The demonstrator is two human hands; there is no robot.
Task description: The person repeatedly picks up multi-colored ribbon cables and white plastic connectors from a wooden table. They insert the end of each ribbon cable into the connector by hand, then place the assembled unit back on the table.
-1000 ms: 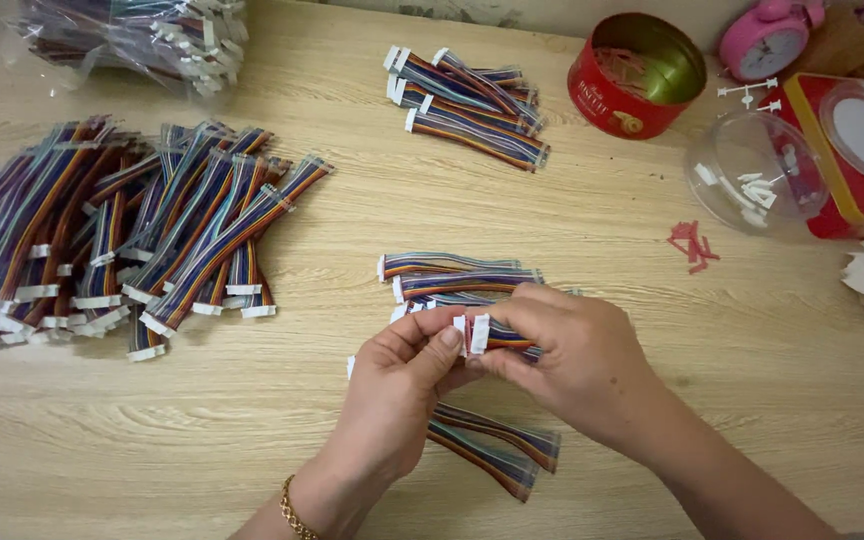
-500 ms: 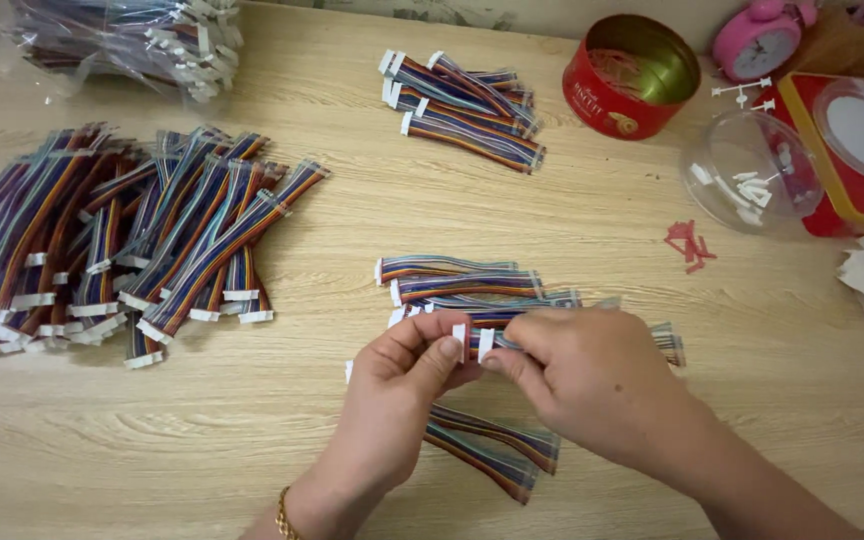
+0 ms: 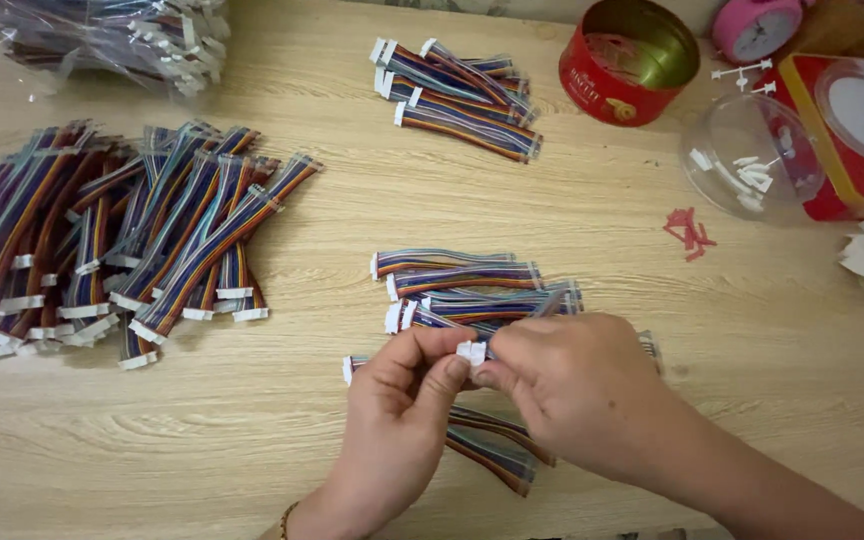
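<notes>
**Two hands working a white connector at the end of a ribbon cable**

The left hand (image 3: 407, 420) and the right hand (image 3: 577, 390) are meeting over the near middle of the desk (image 3: 592, 210), fingertips pinching together on a small white connector (image 3: 471, 351). The ribbon cable (image 3: 497, 450) belonging to it is trailing out beneath the right hand, towards the desk's near edge. Both hands are therefore closing on the same piece, the left from below and the right from the side.

The cable is looking light and limp, its many coloured wires bending freely; the connector is probably hard plastic, small and a little slippery, so the plug body seems a firmer hold than the wires.

Just beyond the hands a small pile of cables (image 3: 472, 290) is lying; a large heap (image 3: 102, 240) is spreading at the left, another bundle (image 3: 462, 95) is resting at the far side, and bagged cables (image 3: 112, 40) are sitting at the far left corner. A red round tin (image 3: 627, 65), a clear bowl (image 3: 752, 160) of small white parts and some red scraps (image 3: 690, 228) are lying at the right.
</notes>
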